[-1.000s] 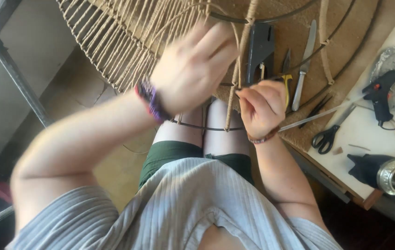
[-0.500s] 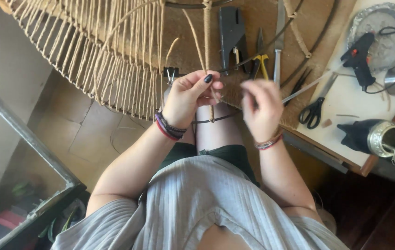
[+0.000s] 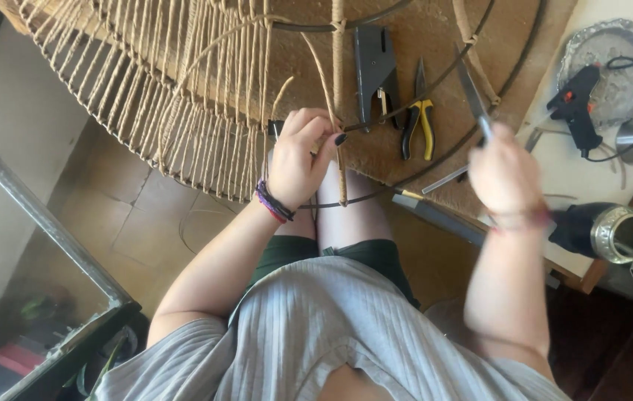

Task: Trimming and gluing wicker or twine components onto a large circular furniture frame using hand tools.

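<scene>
Pinching a tan woven cord [image 3: 329, 89] against the round black wire frame [image 3: 435, 78], the left hand [image 3: 298, 160] stays closed; the blurred right hand [image 3: 506, 174] grips a slim metal blade [image 3: 472, 93] beside yellow-handled pliers [image 3: 419, 119].

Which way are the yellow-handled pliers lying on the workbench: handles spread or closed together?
Spread slightly. The yellow-handled pliers lie flat on the workbench, a visible gap between their handles.
</scene>
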